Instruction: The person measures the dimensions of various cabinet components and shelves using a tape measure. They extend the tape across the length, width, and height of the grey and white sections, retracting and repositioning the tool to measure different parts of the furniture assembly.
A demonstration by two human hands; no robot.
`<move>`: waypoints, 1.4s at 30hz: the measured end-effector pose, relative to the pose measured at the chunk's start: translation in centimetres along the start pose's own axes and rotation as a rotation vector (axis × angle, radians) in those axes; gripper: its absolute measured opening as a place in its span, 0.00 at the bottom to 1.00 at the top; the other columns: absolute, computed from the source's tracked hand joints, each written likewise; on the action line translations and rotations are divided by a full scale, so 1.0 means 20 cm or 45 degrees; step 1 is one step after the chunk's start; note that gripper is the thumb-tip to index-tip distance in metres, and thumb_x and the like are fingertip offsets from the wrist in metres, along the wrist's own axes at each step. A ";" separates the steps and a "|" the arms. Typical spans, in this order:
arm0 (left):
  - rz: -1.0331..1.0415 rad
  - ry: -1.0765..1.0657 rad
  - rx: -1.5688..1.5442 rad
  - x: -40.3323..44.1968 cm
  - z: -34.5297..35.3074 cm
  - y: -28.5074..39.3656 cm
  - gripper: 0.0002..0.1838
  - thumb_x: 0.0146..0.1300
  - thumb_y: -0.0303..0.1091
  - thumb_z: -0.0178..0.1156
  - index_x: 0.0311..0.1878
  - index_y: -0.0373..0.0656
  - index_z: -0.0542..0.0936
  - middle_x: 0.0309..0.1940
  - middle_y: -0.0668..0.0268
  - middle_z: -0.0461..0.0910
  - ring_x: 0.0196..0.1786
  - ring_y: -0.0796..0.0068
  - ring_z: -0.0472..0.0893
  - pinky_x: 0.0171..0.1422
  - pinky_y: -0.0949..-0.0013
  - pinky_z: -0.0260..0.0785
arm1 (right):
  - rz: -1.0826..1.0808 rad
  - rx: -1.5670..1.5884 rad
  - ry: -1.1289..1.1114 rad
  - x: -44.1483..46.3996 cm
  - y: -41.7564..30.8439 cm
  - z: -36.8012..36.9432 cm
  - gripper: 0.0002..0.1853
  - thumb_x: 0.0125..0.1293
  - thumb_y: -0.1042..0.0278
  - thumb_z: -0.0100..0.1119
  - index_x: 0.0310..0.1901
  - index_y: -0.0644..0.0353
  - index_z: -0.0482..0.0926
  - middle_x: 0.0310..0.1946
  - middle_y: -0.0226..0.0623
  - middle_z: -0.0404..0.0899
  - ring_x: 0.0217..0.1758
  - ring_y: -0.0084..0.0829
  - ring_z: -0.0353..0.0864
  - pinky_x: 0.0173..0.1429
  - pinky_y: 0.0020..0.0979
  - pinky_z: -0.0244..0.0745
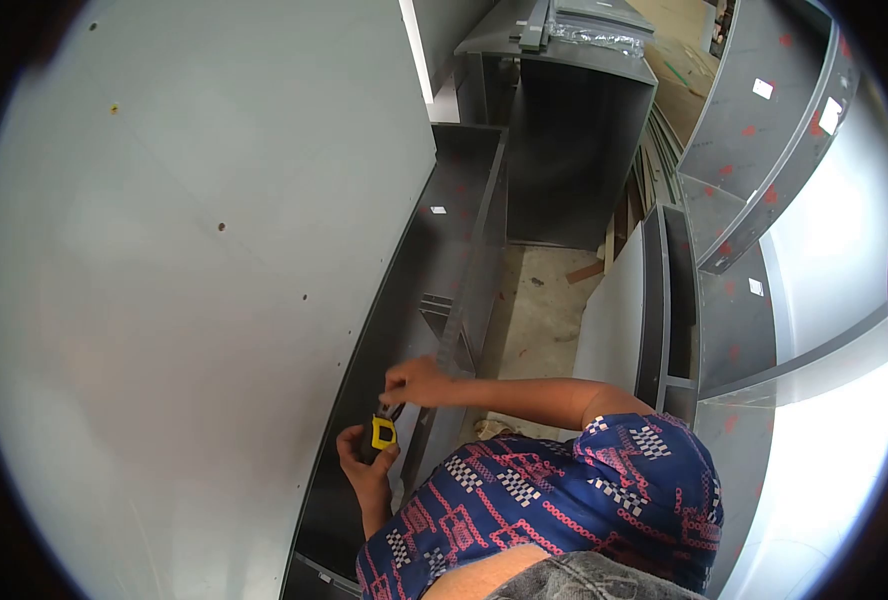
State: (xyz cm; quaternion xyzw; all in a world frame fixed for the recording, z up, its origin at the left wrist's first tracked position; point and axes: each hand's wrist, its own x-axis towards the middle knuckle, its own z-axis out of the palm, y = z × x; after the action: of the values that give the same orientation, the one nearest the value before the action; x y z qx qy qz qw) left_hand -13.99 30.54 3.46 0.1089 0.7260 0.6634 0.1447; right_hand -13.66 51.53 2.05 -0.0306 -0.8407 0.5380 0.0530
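Note:
A yellow and black tape measure [383, 432] is held in my left hand [367, 462], with the fingers and thumb wrapped round its case. Just above it, my right hand [416, 382] is closed at the top of the case, around a small piece that looks like the tape's end. Both hands are over the dark inside of a long grey cabinet [454, 180], close to its narrow edge. A small dark bracket-like part [438, 312] lies in the cabinet beyond my right hand.
A large grey panel [214, 300] stands along the left. A dark cabinet [574, 150] at the back carries plastic-wrapped boards [599, 35]. More grey frames [734, 310] with red marks and white labels line the right. Between them runs a concrete floor [534, 300] with scraps.

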 end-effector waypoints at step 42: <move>0.059 -0.246 -0.093 -0.10 0.12 0.05 0.32 0.40 0.28 0.73 0.51 0.37 0.70 0.43 0.61 0.76 0.46 0.73 0.77 0.54 0.69 0.70 | 0.242 0.547 -0.471 -0.18 -0.05 -0.11 0.14 0.49 0.62 0.72 0.27 0.63 0.77 0.22 0.27 0.74 0.27 0.18 0.70 0.30 0.23 0.63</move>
State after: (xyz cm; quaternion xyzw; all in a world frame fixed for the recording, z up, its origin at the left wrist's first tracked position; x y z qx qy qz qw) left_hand -11.25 32.08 4.37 0.1838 0.6813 0.6789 0.2026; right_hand -9.78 52.68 3.62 0.0011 -0.6964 0.7026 -0.1463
